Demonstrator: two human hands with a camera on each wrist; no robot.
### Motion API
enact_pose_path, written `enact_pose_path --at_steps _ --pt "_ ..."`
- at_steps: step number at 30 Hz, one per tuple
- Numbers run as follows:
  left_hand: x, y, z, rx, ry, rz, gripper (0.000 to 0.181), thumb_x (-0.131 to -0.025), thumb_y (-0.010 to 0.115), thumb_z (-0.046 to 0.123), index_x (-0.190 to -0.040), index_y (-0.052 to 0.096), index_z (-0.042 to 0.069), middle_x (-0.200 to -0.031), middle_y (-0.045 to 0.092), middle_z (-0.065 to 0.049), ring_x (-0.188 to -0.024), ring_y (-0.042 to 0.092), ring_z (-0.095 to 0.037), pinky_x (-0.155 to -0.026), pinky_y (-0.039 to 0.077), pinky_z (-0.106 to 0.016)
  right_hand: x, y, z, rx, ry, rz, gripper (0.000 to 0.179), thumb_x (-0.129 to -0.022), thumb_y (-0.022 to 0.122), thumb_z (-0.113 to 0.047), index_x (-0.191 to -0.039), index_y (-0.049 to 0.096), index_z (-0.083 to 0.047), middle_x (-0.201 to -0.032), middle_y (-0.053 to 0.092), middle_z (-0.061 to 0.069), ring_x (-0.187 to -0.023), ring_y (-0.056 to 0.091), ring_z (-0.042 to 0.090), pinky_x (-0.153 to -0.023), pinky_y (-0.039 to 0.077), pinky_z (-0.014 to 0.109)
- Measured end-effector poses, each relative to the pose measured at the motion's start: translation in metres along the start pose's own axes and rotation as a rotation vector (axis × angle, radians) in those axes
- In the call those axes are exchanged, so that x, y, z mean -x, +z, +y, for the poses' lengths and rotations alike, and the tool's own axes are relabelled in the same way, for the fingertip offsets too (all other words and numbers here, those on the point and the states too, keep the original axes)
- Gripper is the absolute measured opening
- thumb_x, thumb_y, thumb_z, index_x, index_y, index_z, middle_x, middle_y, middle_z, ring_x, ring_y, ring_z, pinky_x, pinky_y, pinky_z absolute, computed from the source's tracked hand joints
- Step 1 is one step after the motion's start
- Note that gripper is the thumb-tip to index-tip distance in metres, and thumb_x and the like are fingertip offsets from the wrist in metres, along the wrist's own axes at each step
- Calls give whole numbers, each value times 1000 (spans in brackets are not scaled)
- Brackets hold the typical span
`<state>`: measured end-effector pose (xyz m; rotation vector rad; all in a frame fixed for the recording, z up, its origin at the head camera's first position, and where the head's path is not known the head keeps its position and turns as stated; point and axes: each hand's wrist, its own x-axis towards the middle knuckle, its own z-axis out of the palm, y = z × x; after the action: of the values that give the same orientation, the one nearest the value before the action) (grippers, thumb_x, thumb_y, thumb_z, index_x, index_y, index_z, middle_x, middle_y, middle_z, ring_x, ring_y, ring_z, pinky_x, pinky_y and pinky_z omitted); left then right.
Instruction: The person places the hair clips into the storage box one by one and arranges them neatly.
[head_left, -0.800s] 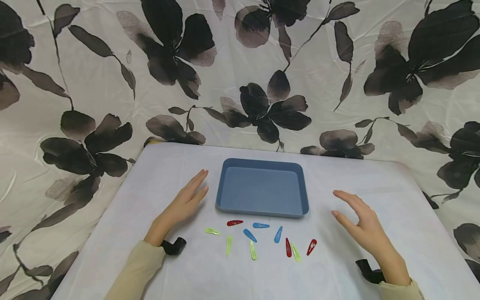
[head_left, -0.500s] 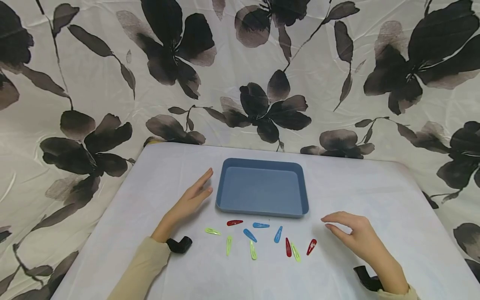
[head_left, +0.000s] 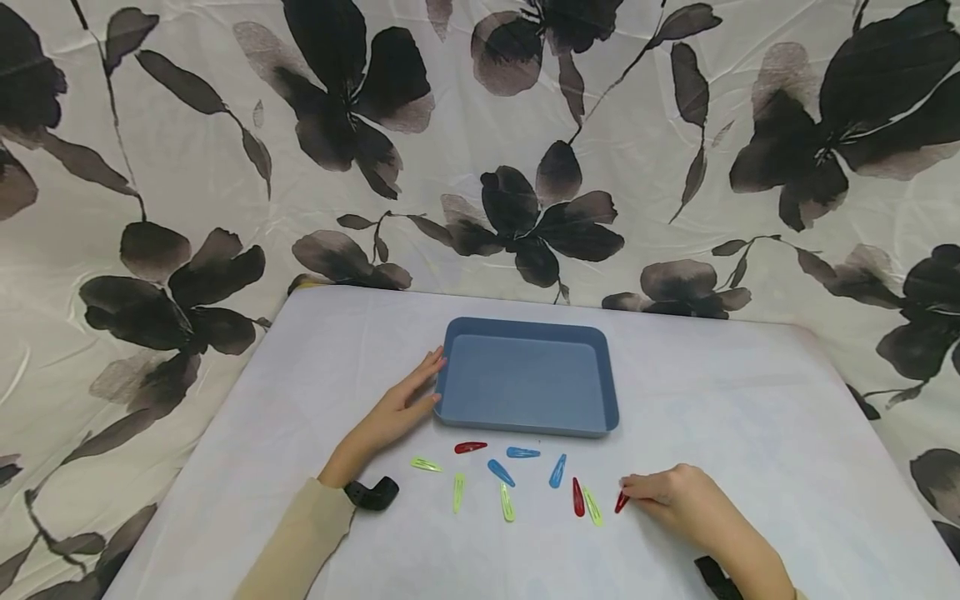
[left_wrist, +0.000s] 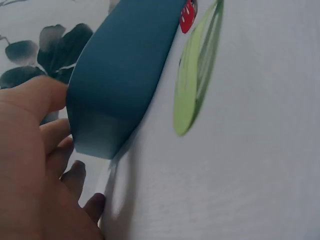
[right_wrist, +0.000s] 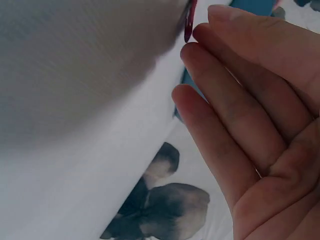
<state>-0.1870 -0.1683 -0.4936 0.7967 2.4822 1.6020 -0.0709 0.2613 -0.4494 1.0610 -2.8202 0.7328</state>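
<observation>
Loosely, the left hand [head_left: 388, 418] rests its fingers against the left side of the tray [head_left: 525, 379]. The right hand [head_left: 684, 502] has its fingertips at a red clip [head_left: 621, 503] on the table [head_left: 750, 400]; whether they pinch it, I cannot tell. More clips [head_left: 501, 472] lie between the hands.

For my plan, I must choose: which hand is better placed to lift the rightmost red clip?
Probably the right hand: its fingertips are at that red clip, partly covering it, while the left hand is at the tray, farther away.
</observation>
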Motion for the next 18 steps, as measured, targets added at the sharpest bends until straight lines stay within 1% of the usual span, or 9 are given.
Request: enact_pose_path --at_steps 3,5,11,15,18 --pt "3 2 12 -24 35 -1 57 -97 57 2 -150 36 -4 -163 18 -17 -151 11 -35 -117 16 -58 2 4 -2 27 24 -12 17 -77 81 -5 -93 82 -11 -95 77 4 -82 74 18 -65 58 29" --pt "5 1 20 -18 40 0 56 -97 58 1 -149 38 -6 -162 20 -20 -150 13 -37 -116 16 -59 3 7 -4 50 44 -7 17 -76 82 -5 -91 82 -12 -94 77 3 -81 74 17 -65 59 30" --pt "7 0 24 4 46 1 55 -96 58 0 -147 40 -7 -162 21 -19 -150 14 -36 -117 16 -58 1 13 -13 119 108 40 16 -72 84 -4 -85 82 -13 -91 77 1 -78 74 18 -63 58 32" --pt "6 0 23 0 58 3 54 -97 58 1 -147 40 -7 -162 21 -19 -150 16 -35 -118 17 -53 -2 14 -18 172 149 50 15 -71 85 -5 -81 81 -15 -89 77 0 -76 74 19 -62 58 34" --pt "5 -2 24 -5 64 2 54 -97 58 1 -147 40 -6 -162 21 -19 -150 16 -35 -119 17 -50 -5 15 -20 217 181 54 15 -70 86 -7 -77 80 -18 -86 77 -3 -74 73 17 -58 56 31"
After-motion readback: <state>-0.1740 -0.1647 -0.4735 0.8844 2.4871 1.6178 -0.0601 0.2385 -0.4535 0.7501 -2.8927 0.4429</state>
